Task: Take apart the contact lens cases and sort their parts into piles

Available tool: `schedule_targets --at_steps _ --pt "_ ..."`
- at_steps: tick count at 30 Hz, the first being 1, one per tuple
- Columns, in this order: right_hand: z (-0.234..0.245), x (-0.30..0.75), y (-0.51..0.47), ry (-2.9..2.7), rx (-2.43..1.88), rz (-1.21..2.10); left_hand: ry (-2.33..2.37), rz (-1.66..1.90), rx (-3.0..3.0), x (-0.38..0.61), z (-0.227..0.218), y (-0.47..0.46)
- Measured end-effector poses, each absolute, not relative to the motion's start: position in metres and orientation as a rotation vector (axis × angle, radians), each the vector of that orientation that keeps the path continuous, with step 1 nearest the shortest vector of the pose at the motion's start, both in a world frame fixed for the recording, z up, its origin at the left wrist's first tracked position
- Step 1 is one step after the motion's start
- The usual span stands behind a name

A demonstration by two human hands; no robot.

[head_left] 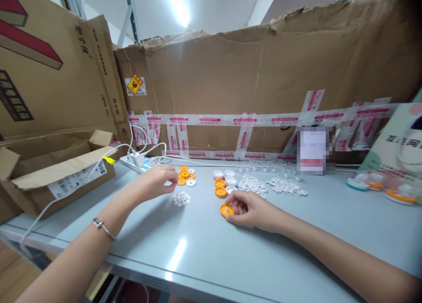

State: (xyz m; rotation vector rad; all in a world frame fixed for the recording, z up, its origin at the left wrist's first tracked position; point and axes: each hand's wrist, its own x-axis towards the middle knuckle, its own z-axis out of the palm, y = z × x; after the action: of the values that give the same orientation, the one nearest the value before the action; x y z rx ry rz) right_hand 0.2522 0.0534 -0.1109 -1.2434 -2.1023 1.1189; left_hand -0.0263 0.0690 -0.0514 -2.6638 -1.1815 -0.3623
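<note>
My right hand [252,208] grips the rim of a round orange cap [223,211] with a small white piece at its middle, low over or on the table. My left hand [160,180] hovers left of a loose group of orange and white discs [182,182], its fingers curled together; what they hold, if anything, is hidden. Just below that hand lies a small pile of white round pieces [181,199]. Beyond my right hand, orange and white caps [220,192] stand in two short rows, next to heaps of white openwork plastic parts [252,185].
Clear plastic domes [263,166] line the back of the table [198,250]. Several domed pieces with coloured bases [400,195] sit at the right. A power strip [136,162] with white cables and an open cardboard box [66,175] are at the left. Tall cardboard [214,79] walls the back.
</note>
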Motion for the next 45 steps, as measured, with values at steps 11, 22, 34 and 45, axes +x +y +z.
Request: schedule_targets --at_steps 11,22,34,45 --pt "-0.107 0.252 0.053 -2.131 -1.252 1.141 -1.474 -0.091 -2.687 -0.072 -0.071 0.077" --pt "-0.106 0.254 0.054 -2.108 -1.228 1.194 -1.318 -0.249 -2.649 -0.041 -0.058 0.064" --pt "-0.092 0.255 0.044 -2.113 -1.028 1.100 -0.542 -0.578 -2.574 0.064 -0.084 0.027" --pt "-0.085 0.272 0.063 -1.931 -1.168 0.916 -1.306 -0.325 -2.561 0.004 -0.052 0.085"
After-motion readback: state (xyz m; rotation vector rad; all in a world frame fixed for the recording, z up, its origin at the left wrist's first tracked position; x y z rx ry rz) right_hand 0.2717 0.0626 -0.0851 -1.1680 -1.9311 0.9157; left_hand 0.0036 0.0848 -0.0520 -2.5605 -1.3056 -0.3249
